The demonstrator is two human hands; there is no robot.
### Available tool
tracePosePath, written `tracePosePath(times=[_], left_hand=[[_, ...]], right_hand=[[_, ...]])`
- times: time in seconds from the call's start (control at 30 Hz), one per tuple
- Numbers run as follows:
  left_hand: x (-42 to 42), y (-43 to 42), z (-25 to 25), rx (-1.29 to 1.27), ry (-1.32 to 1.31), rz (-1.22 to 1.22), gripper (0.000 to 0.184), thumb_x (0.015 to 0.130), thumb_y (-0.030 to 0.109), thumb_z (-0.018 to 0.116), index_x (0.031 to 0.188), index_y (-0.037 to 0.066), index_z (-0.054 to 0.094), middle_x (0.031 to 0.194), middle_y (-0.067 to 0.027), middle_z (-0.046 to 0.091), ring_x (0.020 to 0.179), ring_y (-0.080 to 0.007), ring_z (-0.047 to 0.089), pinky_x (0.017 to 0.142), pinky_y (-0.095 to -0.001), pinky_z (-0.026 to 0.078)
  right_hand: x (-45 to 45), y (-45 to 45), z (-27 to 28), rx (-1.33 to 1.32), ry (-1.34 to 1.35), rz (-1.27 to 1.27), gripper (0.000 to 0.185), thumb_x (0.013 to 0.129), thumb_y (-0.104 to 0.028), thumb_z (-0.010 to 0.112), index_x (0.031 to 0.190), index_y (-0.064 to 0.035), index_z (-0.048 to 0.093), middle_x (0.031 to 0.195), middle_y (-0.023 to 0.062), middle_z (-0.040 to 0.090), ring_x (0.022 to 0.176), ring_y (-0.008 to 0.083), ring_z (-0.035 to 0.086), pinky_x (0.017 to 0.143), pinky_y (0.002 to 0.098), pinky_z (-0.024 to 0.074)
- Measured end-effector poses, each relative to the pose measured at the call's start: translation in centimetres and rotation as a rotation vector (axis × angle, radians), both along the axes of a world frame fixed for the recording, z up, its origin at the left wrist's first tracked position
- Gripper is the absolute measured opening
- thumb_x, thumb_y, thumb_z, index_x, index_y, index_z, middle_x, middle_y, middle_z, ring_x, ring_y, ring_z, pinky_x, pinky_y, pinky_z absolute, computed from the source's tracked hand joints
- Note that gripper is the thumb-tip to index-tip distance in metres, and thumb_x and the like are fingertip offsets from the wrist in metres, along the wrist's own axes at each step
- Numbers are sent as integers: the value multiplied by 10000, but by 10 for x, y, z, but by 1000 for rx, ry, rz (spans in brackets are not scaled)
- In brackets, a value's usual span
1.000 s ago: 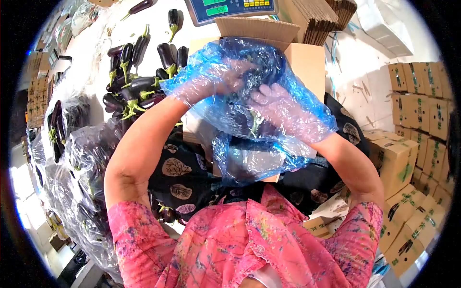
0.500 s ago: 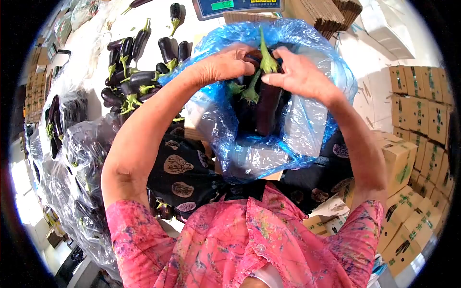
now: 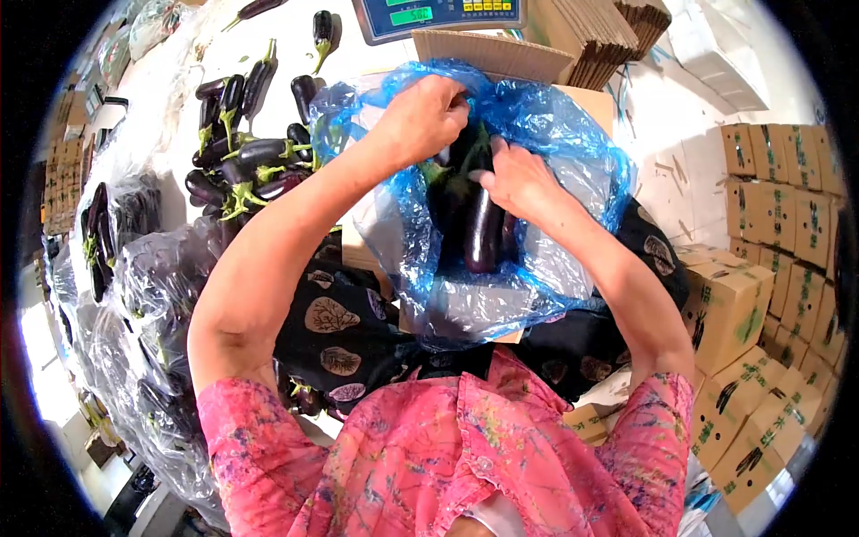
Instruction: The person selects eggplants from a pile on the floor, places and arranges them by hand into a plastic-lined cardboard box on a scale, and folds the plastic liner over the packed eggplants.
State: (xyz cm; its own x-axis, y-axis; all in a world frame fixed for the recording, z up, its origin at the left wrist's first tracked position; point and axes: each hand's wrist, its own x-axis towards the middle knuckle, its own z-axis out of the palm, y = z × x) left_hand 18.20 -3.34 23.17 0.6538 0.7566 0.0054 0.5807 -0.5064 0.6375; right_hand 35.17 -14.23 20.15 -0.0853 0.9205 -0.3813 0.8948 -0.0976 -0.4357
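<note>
A blue plastic bag (image 3: 416, 255) lines an open cardboard box (image 3: 586, 103) in front of me, its rim spread and crumpled. Inside lie several dark eggplants, one glossy eggplant (image 3: 484, 234) on top with its stem end away from me. My left hand (image 3: 420, 121) is closed at the far left of the bag's opening; what its curled fingers hold is hidden. With thumb and fingers, my right hand (image 3: 519, 179) grips the upper end of the glossy eggplant from the right.
Loose eggplants (image 3: 259, 152) lie on the white surface at left, beside clear plastic bags (image 3: 170, 277) of eggplants. A digital scale (image 3: 438, 16) stands beyond the box, next to stacked flat cardboard (image 3: 586, 36). Closed cartons (image 3: 729, 309) are piled at right.
One second ago both hands were under the blue plastic; now they are uncovered and the bag lies open. Since the middle frame, the glossy eggplant lies lower in the bag and my left hand is higher.
</note>
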Motion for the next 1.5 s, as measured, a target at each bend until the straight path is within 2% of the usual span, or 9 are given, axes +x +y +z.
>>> tracePosePath(times=[0.23, 0.37, 0.5, 0.7, 0.87, 1.03, 1.2, 1.4, 1.5], left_hand=[[5, -5, 11, 577, -285, 27, 270, 859, 132, 673, 1123, 78, 645, 951, -183, 664, 876, -421, 649, 771, -481, 538], [1, -8, 2, 292, -36, -72, 110, 863, 146, 670, 937, 65, 664, 868, -162, 636, 835, -403, 650, 736, -487, 535], [9, -56, 1, 99, 151, -337, 365, 848, 252, 725, 1182, 133, 635, 945, -153, 612, 859, -374, 656, 745, -463, 555], [7, -87, -29, 73, 192, -376, 595, 819, 309, 769, 1355, 168, 551, 1084, -165, 512, 971, -381, 626, 786, -459, 554], [7, -96, -22, -108, 190, -235, 635, 848, 326, 762, 1409, 188, 497, 1101, -187, 494, 917, -415, 624, 786, -462, 553], [10, -88, -17, -342, 221, -31, 776, 842, 329, 780, 1499, 205, 386, 1376, -269, 440, 1111, -502, 580, 966, -524, 502], [5, -73, -25, 117, 6, 52, 793, 815, 151, 739, 1506, 119, 351, 1513, -252, 323, 1196, -517, 486, 1064, -526, 412], [-13, -7, -30, 455, 181, 18, 647, 784, 77, 680, 1401, 129, 493, 1255, -148, 527, 1152, -341, 508, 948, -485, 433], [-9, -5, -42, 652, 283, -46, 379, 837, 169, 638, 1214, 137, 652, 1109, -113, 564, 1106, -299, 520, 932, -445, 429]], right_hand=[[3, 0, 43, 246, -192, 84, 444, 855, -172, 693, 1231, 0, 532, 1097, 219, 588, 962, 409, 647, 803, 492, 562], [35, 16, 34, 580, -360, 204, 483, 721, -10, 713, 1184, -24, 577, 1066, 154, 571, 1018, 332, 613, 725, 428, 587], [60, 45, -21, 505, -548, 276, 173, 828, -110, 658, 995, -62, 661, 911, 153, 677, 876, 364, 676, 657, 448, 580], [56, 81, 54, 837, -13, -218, 168, 948, -266, 615, 920, -104, 649, 800, 187, 662, 778, 415, 655, 659, 465, 525], [65, 65, 134, 908, 242, -289, 269, 994, -251, 586, 1165, -70, 690, 854, 12, 684, 841, 83, 618, 776, 271, 498], [70, 44, 131, 498, 373, -132, 367, 961, -211, 561, 1287, -44, 585, 1093, 176, 692, 1006, 266, 672, 898, 388, 511], [49, 24, 124, 384, 306, -57, 671, 843, -124, 671, 1461, -57, 419, 1397, 222, 530, 1208, 331, 600, 1052, 416, 468], [55, 33, 62, 289, -46, -42, 421, 821, -130, 695, 1225, -32, 625, 1167, 197, 650, 1106, 339, 636, 995, 430, 492], [83, 45, 67, 831, 261, -458, 219, 959, -212, 613, 1087, -59, 702, 998, 108, 681, 887, 213, 646, 821, 355, 530]])
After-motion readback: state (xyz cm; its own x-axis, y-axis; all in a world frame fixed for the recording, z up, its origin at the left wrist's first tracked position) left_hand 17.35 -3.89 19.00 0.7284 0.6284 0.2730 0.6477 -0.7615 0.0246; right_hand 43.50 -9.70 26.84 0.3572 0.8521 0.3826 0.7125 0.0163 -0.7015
